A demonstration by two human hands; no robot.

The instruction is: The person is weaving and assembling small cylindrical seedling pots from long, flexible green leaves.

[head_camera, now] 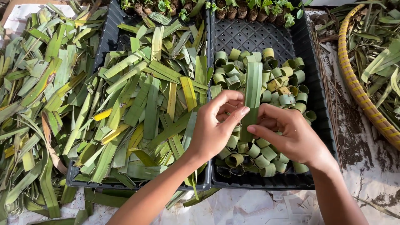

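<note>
Two black trays sit side by side: left tray [109, 25] heaped w/ flat cut leaf strips [141, 96], right tray [254, 37] holding rolled leaf rings [250, 83] toward its near edge, seedlings [246, 10] along its far edge. Over the right tray's near-left part both hands meet on one leaf strip [252, 89], long axis upright, running away from the person. Left hand [214, 125] pinches its lower left edge, fingers closed on it; right hand [287, 133] touches lower right, fingers curled, thumb under. Both about equally near.

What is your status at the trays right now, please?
Left hand and right hand pinch flat green leaf strip. Held over black plastic tray of rolled leaf rings. Nothing blocking.
</note>
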